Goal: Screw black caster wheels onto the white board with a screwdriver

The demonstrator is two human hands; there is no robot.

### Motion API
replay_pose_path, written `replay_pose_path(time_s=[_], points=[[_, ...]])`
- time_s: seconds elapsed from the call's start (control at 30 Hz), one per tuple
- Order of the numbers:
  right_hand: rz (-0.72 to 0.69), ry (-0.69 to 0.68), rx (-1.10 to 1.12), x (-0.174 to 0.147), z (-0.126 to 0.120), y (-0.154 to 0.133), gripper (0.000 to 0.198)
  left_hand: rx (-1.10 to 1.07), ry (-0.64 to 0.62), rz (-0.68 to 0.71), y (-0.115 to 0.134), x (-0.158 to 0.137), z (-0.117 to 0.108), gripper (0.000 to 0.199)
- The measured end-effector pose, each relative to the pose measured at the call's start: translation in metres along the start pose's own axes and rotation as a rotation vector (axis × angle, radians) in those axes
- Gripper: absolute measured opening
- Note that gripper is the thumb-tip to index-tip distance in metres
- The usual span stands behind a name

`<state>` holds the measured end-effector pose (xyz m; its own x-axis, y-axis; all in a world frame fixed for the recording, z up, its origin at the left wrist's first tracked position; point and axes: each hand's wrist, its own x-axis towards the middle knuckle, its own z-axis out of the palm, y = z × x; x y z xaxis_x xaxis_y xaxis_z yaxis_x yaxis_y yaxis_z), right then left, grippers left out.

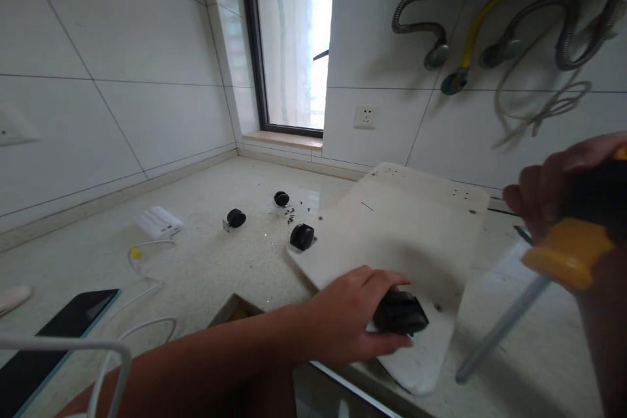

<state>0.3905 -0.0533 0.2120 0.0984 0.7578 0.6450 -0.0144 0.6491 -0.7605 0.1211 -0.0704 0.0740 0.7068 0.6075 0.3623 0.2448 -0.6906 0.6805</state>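
Observation:
My left hand (350, 317) is closed around a black caster wheel (404, 313) and rests it against the near corner of a pale board (406, 235). A second caster (302, 236) sits upright on the board's left corner. On the right, my right hand (539, 189) grips a screwdriver (571, 251) with a yellow and black handle, slightly blurred. Its shaft slants down and left, with the tip beside the board, apart from the caster. Groups of small holes show along the board's far edge.
Two more casters (236, 217) and several small screws (290, 214) lie on the speckled countertop (259, 274). At left are a white power bank (157, 222) with a cable and a dark phone (63, 333). Hoses (421, 10) hang on the back wall beside a window (294, 46).

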Motion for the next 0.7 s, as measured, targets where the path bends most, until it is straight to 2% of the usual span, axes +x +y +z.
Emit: replay_pose_path(time_s=[0.1,0.17,0.2,0.23,0.27,0.3,0.33,0.37,0.43,0.53,0.63,0.7], points=[[0.182,0.149,0.081,0.010,0.013,0.014,0.054,-0.011,0.054,0.094,0.002,0.002,-0.018,0.078],[0.339,0.190,0.147,0.016,0.020,0.031,0.055,0.038,0.242,0.146,-0.002,0.005,-0.045,0.063],[0.381,0.206,0.165,0.017,0.022,0.040,0.051,0.112,0.394,0.121,-0.007,0.007,-0.062,0.053],[0.416,0.214,0.176,0.018,0.023,0.050,0.048,0.246,0.576,0.001,-0.015,0.009,-0.081,0.045],[0.455,0.220,0.187,0.018,0.024,0.059,0.046,0.398,0.741,-0.204,-0.026,0.010,-0.100,0.043],[0.492,0.224,0.199,0.018,0.025,0.068,0.044,0.453,0.814,-0.323,-0.040,0.011,-0.117,0.045],[0.522,0.228,0.208,0.017,0.026,0.075,0.043,0.485,0.833,-0.402,-0.055,0.011,-0.132,0.046],[0.544,0.230,0.215,0.016,0.026,0.081,0.041,0.511,0.812,-0.485,-0.071,0.009,-0.142,0.040],[0.566,0.239,0.231,0.016,0.027,0.088,0.038,0.553,0.685,-0.645,-0.104,0.002,-0.151,0.023],[0.576,0.254,0.254,0.016,0.027,0.090,0.036,0.608,0.500,-0.801,-0.141,-0.013,-0.141,0.026],[0.575,0.269,0.276,0.018,0.026,0.087,0.040,0.660,0.415,-0.857,-0.158,-0.022,-0.127,0.034],[0.560,0.284,0.291,0.019,0.025,0.086,0.045,0.683,0.387,-0.857,-0.160,-0.022,-0.122,0.030]])
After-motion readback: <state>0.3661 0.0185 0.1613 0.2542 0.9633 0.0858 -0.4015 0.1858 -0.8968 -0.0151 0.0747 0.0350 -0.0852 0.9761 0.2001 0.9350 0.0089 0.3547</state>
